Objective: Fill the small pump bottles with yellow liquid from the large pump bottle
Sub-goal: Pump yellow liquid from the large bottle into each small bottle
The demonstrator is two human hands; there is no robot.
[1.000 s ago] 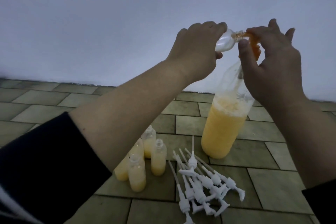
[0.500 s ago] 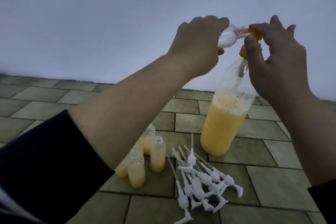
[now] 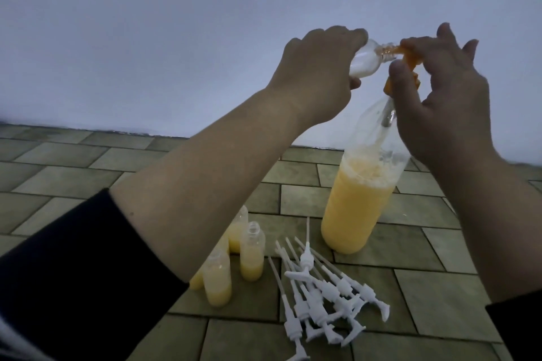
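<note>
The large clear bottle (image 3: 356,208) stands on the tiled floor, about half full of yellow liquid. Its orange pump head (image 3: 406,60) sits on top. My right hand (image 3: 440,88) grips that pump head with thumb and fingers curled round it. My left hand (image 3: 316,73) holds a small clear bottle (image 3: 162,60) tilted on its side, its neck against the orange spout. Three small bottles with yellow liquid (image 3: 251,255) stand uncapped on the floor below my left forearm, partly hidden by it.
A heap of several white small pump tops with dip tubes (image 3: 322,293) lies on the floor in front of the large bottle. A plain pale wall (image 3: 176,38) rises right behind the floor tiles (image 3: 434,299).
Both hands stay at the pump head. The small bottle stays at the spout; the view has shifted only slightly.
</note>
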